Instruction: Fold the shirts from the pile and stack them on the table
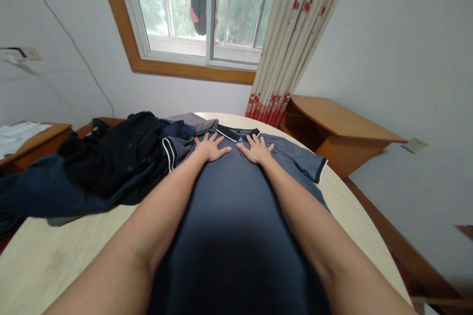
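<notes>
A dark grey polo shirt (240,177) lies spread out on a round, pale wooden table (365,236), its black collar (228,133) toward the window. White-edged black bands trim both short sleeves. My left hand (211,147) rests flat on the shirt's upper front, just below the collar, with its fingers spread. Beside the button placket, my right hand (257,149) presses flat on the cloth, fingers also spread. Neither hand grips anything. The lower part of the shirt is dark and blurred close to me.
A heap of dark clothes (121,157) covers the table's left side and touches the left sleeve. Beyond the table on the right stands a wooden desk (340,113). A patterned curtain (291,34) hangs beside the window (207,15). White cloth (20,135) lies on furniture at far left.
</notes>
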A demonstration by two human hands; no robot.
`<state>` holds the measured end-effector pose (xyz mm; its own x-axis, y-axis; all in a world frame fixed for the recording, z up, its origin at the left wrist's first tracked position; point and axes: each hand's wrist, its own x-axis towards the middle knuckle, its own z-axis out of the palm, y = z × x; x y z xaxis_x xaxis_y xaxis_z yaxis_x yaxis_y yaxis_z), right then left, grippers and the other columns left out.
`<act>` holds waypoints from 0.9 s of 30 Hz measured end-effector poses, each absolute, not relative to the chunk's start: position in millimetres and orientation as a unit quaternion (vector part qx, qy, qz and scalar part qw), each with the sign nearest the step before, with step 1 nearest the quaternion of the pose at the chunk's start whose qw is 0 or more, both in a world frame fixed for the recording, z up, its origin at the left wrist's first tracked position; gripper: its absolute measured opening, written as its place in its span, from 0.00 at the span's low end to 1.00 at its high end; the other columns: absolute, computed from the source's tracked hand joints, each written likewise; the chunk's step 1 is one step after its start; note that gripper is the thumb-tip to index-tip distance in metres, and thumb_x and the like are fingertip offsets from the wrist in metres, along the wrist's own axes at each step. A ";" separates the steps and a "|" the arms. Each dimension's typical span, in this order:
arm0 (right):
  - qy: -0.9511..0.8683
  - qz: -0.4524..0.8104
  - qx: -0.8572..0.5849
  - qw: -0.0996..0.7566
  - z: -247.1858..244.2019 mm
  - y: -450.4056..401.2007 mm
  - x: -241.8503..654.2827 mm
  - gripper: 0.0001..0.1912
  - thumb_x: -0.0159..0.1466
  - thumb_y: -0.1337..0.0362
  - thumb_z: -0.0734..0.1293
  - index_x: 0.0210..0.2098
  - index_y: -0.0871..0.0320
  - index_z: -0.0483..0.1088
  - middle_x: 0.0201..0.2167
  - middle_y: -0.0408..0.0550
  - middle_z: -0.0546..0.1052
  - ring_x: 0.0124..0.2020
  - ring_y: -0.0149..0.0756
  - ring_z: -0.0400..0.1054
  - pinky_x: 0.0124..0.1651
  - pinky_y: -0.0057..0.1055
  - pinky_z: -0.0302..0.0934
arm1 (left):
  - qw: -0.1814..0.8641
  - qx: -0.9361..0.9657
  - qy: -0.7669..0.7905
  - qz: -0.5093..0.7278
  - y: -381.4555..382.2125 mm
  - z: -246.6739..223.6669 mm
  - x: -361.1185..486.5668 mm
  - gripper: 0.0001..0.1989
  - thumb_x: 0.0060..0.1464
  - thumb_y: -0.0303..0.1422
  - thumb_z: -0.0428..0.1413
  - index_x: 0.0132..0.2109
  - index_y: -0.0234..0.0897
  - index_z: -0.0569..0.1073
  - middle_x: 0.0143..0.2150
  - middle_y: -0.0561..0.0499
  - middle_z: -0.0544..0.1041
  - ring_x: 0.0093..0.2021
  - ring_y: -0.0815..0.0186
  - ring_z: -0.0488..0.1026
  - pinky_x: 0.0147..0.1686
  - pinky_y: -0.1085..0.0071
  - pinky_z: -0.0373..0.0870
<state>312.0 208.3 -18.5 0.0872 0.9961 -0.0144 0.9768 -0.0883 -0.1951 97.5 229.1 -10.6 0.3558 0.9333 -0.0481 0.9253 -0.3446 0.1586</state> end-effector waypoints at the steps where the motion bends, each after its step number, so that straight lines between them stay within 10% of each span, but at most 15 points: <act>1: -0.671 0.068 -0.735 0.066 -17.2 206.7 310.2 0.47 0.63 0.30 0.46 0.73 0.50 0.46 0.75 0.50 0.42 0.73 0.61 0.34 0.64 0.73 0.30 | 0.077 0.818 0.570 0.025 227.5 -10.0 98.5 0.44 0.57 0.65 0.32 0.73 0.50 0.49 0.76 0.51 0.41 0.74 0.42 0.35 0.64 0.30 0.36; 8: -0.677 -0.020 -0.734 0.056 -8.3 186.2 308.2 0.39 0.71 0.43 0.43 0.69 0.59 0.56 0.72 0.58 0.53 0.72 0.58 0.41 0.68 0.65 0.26 | -0.003 0.818 0.575 0.013 196.9 1.6 102.5 0.35 0.66 0.50 0.33 0.72 0.37 0.54 0.75 0.42 0.47 0.74 0.49 0.42 0.67 0.40 0.39; 21: -0.596 0.062 -0.799 0.053 -16.3 142.9 446.2 0.38 0.72 0.43 0.46 0.72 0.60 0.48 0.74 0.56 0.44 0.74 0.52 0.37 0.68 0.59 0.37 | 0.010 0.769 0.638 -0.035 178.0 -0.3 7.7 0.43 0.61 0.60 0.35 0.73 0.38 0.54 0.75 0.40 0.50 0.73 0.46 0.46 0.69 0.48 0.39; 27: -0.598 -0.139 -0.789 0.016 -1.8 132.4 401.0 0.31 0.72 0.53 0.53 0.65 0.69 0.62 0.65 0.68 0.64 0.69 0.61 0.48 0.68 0.61 0.24 | 0.026 0.756 0.652 -0.054 178.2 10.2 28.0 0.41 0.61 0.59 0.39 0.73 0.40 0.53 0.75 0.39 0.47 0.73 0.39 0.44 0.67 0.41 0.39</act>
<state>401.0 132.4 -1.8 0.2455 0.9394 0.2392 0.9486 -0.2836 0.1405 28.0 178.2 10.2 0.1441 0.9829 -0.1149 0.9884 -0.1485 -0.0313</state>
